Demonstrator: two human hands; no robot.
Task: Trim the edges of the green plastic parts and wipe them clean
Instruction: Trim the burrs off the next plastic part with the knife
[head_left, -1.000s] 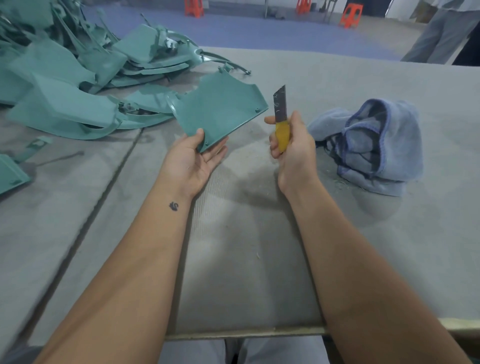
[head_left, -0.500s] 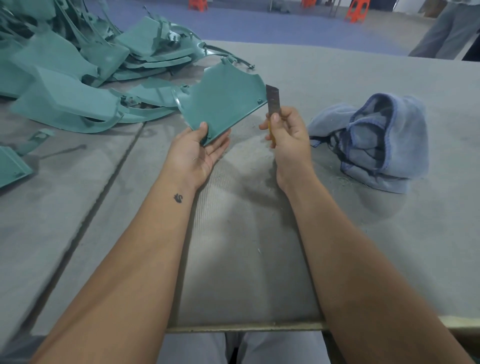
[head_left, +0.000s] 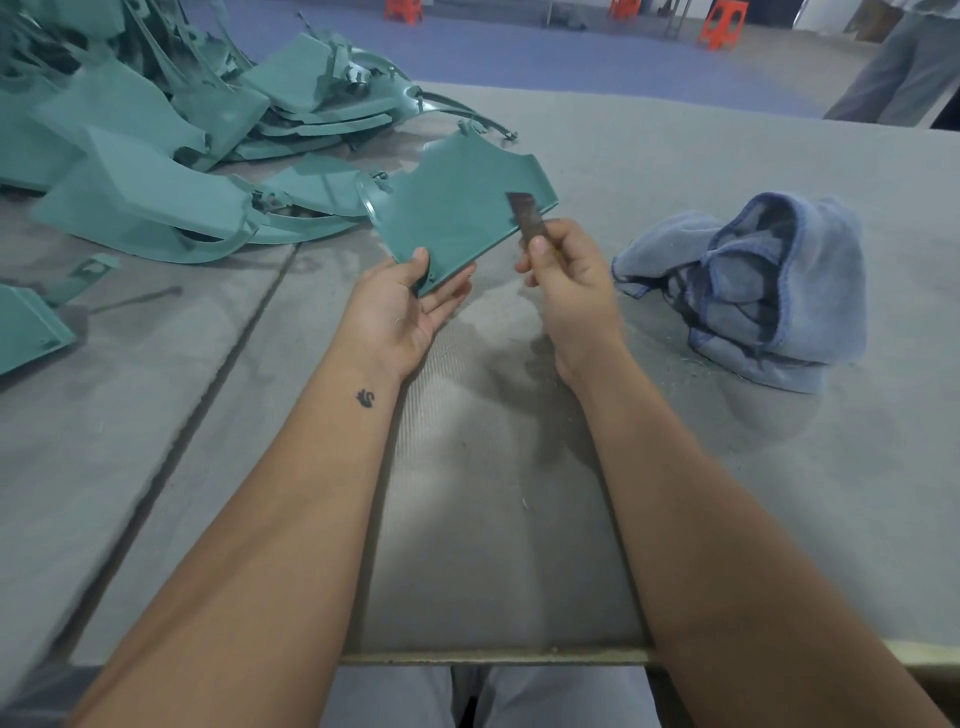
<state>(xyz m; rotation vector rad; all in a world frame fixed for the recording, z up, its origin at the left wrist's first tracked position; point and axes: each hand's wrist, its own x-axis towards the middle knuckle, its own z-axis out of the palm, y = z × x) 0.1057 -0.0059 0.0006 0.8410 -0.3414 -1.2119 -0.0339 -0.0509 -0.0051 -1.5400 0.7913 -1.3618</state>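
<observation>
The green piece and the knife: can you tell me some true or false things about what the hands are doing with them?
1. The left hand holds the green plastic part by its near corner. True.
2. The right hand holds a blue cloth. False: it grips a knife; the blue cloth lies bunched on the table.
3. The knife's blade is at the part's right-hand edge. True.
4. The pile of green parts is to the person's right. False: it lies to the left.
5. The held part lies flat on the table. False: it is lifted.
</observation>
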